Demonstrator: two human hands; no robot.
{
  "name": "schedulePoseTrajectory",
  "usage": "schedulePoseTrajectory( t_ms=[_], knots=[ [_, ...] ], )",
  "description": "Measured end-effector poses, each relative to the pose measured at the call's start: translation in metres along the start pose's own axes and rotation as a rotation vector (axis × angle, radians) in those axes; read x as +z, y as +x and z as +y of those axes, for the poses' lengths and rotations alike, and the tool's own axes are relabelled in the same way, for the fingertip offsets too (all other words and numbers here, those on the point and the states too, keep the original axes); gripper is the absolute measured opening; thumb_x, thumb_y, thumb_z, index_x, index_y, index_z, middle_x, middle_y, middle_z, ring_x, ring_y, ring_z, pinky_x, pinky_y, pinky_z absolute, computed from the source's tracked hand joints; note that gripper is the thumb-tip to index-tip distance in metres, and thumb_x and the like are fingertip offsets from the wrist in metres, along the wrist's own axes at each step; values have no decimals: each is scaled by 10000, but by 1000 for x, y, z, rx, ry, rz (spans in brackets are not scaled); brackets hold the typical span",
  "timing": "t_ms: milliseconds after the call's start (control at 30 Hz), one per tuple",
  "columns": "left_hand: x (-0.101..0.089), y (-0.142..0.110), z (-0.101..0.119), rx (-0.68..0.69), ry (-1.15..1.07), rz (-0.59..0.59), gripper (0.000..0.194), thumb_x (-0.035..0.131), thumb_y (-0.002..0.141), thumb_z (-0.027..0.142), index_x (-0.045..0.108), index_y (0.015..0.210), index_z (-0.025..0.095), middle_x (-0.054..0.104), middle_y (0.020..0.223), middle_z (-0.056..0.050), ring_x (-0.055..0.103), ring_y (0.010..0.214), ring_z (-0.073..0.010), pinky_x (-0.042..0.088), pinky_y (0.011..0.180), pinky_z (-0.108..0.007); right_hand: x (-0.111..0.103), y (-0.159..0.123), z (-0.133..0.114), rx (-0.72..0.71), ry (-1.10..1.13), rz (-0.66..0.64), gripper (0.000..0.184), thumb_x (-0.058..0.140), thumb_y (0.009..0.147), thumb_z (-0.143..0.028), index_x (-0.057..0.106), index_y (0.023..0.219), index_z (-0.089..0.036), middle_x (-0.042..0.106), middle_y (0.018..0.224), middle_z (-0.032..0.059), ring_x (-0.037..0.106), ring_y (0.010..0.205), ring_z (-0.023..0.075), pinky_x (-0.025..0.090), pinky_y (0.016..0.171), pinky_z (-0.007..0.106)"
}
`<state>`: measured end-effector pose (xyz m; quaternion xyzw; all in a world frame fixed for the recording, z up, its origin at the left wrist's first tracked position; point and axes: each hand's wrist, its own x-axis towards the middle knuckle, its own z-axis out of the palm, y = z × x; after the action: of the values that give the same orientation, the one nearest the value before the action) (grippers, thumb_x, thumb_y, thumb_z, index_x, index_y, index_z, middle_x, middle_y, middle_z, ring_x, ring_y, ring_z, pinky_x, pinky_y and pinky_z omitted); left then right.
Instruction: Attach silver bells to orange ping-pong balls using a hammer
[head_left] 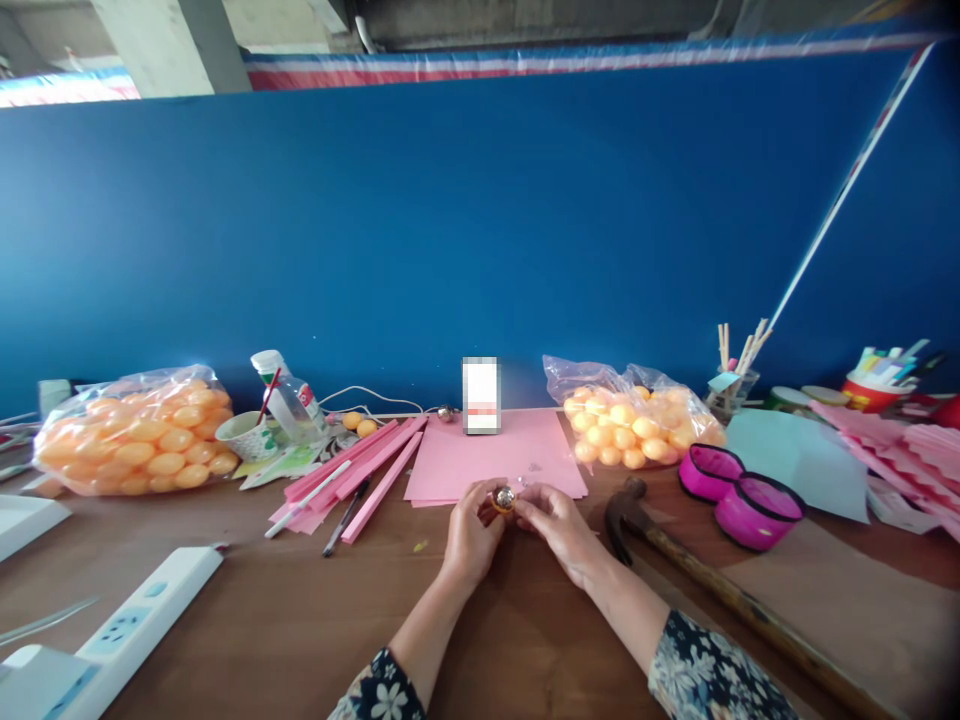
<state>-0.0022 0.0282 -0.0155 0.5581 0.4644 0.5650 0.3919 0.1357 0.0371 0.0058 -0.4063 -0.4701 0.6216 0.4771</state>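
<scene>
In front of me, low over the table, my left hand is closed around the left side of a small shiny silver ball with an orange rim. It may be a bell seated in an orange shell, but it is too small to be sure. My right hand pinches at its right side, thumb and fingertips together. Just beyond the fingers lie pink paper sheets, with a small clear thing on them that I cannot make out. Another silvery ball rests at the back near the wall.
A phone-like upright panel stands on the paper. Bags of orange balls sit left and right. A hammer and magenta rings lie right; pink strips, a paper cup and a power strip left.
</scene>
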Motion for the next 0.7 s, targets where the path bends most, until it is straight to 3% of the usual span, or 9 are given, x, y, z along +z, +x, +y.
schedulePoseTrajectory(
  t_ms=[700],
  knots=[
    [0,-1,5,2,0,-8,411,506,622,3,597,980,183,585,1017,-56,612,910,-170,510,805,-306,-1,0,2,1,-1,-6,294,723,626,-385,623,790,-163,653,797,32,595,750,157,475,692,275]
  ],
)
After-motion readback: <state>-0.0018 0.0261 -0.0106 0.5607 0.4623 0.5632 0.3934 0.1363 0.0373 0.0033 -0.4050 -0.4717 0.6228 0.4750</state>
